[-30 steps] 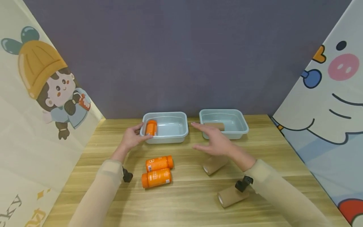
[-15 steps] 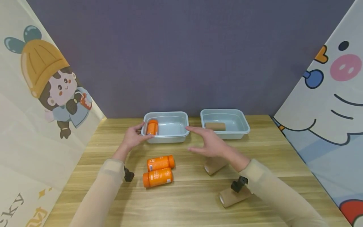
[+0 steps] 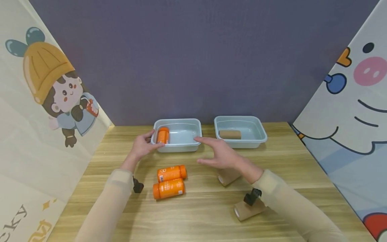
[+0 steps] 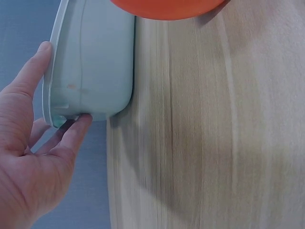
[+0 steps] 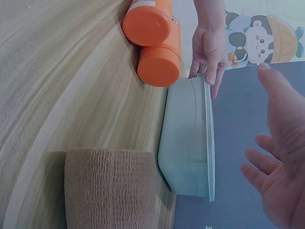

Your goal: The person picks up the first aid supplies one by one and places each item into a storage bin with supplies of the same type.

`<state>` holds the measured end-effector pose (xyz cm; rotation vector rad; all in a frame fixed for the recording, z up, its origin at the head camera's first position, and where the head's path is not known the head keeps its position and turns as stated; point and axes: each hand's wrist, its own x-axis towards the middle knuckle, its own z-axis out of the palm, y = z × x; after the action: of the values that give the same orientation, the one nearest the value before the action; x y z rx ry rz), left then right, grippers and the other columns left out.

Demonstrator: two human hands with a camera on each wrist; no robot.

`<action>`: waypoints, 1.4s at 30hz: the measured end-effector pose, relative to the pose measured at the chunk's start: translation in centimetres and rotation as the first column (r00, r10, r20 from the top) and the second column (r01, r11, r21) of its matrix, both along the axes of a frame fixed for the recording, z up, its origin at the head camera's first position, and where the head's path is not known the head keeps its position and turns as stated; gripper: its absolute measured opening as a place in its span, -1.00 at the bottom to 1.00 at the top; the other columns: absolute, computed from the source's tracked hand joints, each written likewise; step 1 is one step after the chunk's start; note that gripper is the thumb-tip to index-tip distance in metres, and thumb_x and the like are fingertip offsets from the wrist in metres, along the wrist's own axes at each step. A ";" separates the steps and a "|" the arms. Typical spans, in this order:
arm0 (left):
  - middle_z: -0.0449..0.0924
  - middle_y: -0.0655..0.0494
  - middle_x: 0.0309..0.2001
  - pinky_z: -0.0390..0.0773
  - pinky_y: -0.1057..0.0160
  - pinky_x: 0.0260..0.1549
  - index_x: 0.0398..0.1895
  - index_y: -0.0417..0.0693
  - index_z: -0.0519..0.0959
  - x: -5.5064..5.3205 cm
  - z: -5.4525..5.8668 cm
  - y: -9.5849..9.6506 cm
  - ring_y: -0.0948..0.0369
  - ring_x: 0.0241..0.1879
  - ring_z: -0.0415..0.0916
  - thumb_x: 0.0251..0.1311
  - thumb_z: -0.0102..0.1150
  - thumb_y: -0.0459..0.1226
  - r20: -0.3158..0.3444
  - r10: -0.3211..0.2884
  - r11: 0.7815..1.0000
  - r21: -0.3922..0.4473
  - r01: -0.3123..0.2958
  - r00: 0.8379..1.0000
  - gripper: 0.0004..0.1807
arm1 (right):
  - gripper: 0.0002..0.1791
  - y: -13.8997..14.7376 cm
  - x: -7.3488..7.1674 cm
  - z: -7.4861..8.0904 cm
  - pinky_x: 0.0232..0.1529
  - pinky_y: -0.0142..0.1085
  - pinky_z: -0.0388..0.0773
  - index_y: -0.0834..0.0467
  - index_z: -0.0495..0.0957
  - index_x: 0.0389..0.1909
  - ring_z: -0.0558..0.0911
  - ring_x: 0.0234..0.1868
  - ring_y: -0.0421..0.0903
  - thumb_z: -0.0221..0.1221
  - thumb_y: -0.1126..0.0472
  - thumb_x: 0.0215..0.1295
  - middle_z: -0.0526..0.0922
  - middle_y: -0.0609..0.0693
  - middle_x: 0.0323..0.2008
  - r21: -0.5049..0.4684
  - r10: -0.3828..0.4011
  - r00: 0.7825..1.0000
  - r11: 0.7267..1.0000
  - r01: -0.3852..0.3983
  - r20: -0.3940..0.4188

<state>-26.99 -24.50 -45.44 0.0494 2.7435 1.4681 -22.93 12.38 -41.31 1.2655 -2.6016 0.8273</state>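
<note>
My left hand grips the left corner of a pale blue plastic tub, thumb at the near rim and fingers against the end wall, close up in the left wrist view. My right hand is spread, its index fingertip overlapping the tub's right end in the head view; in the right wrist view a gap shows between that hand and the tub. One orange bottle lies inside at the left. Two more orange bottles, a rear one and a front one, lie side by side on the table before it.
A second pale blue tub stands to the right, holding a brown roll. Two other brown rolls, one under my right hand and one by my wrist, have a crinkled, bandage-like surface. A dark wall rises behind the tubs.
My right hand has moved left, from in front of the right tub to the left tub's right end. My left hand stays at the tub's left corner.
</note>
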 end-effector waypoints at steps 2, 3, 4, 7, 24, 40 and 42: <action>0.21 -0.20 0.64 0.51 -0.09 0.44 0.65 -0.12 0.22 0.0 0.0 0.0 -0.20 0.54 0.35 0.16 0.60 -0.01 -0.004 0.000 1.000 -0.009 0.000 1.000 0.08 | -0.11 -0.1 0.1 0.0 0.55 -0.04 0.46 0.12 0.40 0.55 0.56 0.48 0.04 0.49 -0.10 0.28 0.55 0.07 0.48 -0.002 0.006 1.000 1.000 -0.006 -0.004; 0.21 -0.19 0.64 0.50 -0.08 0.44 0.65 -0.12 0.22 0.0 0.0 0.0 -0.20 0.54 0.35 0.15 0.60 0.00 -0.006 -0.001 1.000 -0.013 0.001 1.000 0.09 | -0.11 -0.2 0.1 -0.1 0.54 -0.05 0.46 0.12 0.41 0.55 0.56 0.48 0.04 0.49 -0.10 0.28 0.55 0.07 0.48 -0.003 0.010 1.000 1.000 -0.010 -0.008; 0.22 -0.18 0.64 0.50 -0.08 0.45 0.65 -0.12 0.23 0.0 0.0 -0.1 -0.20 0.54 0.35 0.14 0.61 0.01 -0.008 -0.001 1.000 -0.016 0.001 1.000 0.09 | -0.11 -0.3 0.1 -0.1 0.54 -0.04 0.47 0.13 0.41 0.54 0.56 0.47 0.05 0.50 -0.09 0.27 0.56 0.08 0.47 -0.008 0.015 1.000 1.000 -0.015 -0.011; 0.22 -0.17 0.64 0.51 -0.08 0.44 0.65 -0.12 0.23 -0.1 -0.1 -0.1 -0.19 0.54 0.35 0.13 0.62 0.02 -0.010 0.001 1.000 -0.016 -0.001 1.000 0.10 | -0.12 -0.5 0.2 -0.1 0.52 -0.04 0.48 0.14 0.42 0.53 0.58 0.46 0.05 0.50 -0.08 0.27 0.56 0.08 0.47 -0.012 0.028 0.999 1.000 -0.028 -0.019; 0.22 -0.15 0.65 0.51 -0.07 0.44 0.65 -0.13 0.23 -0.3 -0.3 -0.1 -0.19 0.53 0.36 0.12 0.62 0.01 -0.003 -0.002 1.000 0.004 0.002 1.000 0.11 | -0.13 -2.3 0.1 -0.7 0.53 -0.09 0.48 0.14 0.42 0.54 0.58 0.46 0.02 0.47 -0.11 0.30 0.55 0.04 0.48 0.024 0.095 0.995 0.995 -0.095 0.004; 0.19 -0.15 0.66 0.51 -0.07 0.44 0.65 -0.17 0.21 0.0 0.2 0.1 -0.19 0.55 0.33 0.18 0.59 -0.08 0.003 -0.007 0.999 0.033 0.007 1.000 0.05 | -0.19 -3.5 -0.1 -1.5 0.51 -0.14 0.50 0.08 0.48 0.50 0.60 0.44 -0.04 0.47 -0.13 0.30 0.58 -0.02 0.46 0.043 0.118 0.993 0.992 -0.117 -0.011; 0.19 -0.16 0.66 0.51 -0.07 0.44 0.65 -0.17 0.21 0.0 0.2 0.2 -0.20 0.54 0.34 0.19 0.59 -0.09 0.004 -0.008 0.999 0.039 0.007 1.000 0.05 | -0.19 -3.6 -0.1 -1.6 0.50 -0.13 0.51 0.09 0.49 0.49 0.60 0.43 -0.04 0.47 -0.13 0.30 0.59 -0.01 0.45 0.043 0.123 0.992 0.992 -0.122 -0.014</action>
<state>-26.97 -24.32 -45.22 0.0571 2.7077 1.5186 -23.01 8.74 -42.88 1.4501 -2.5629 0.7807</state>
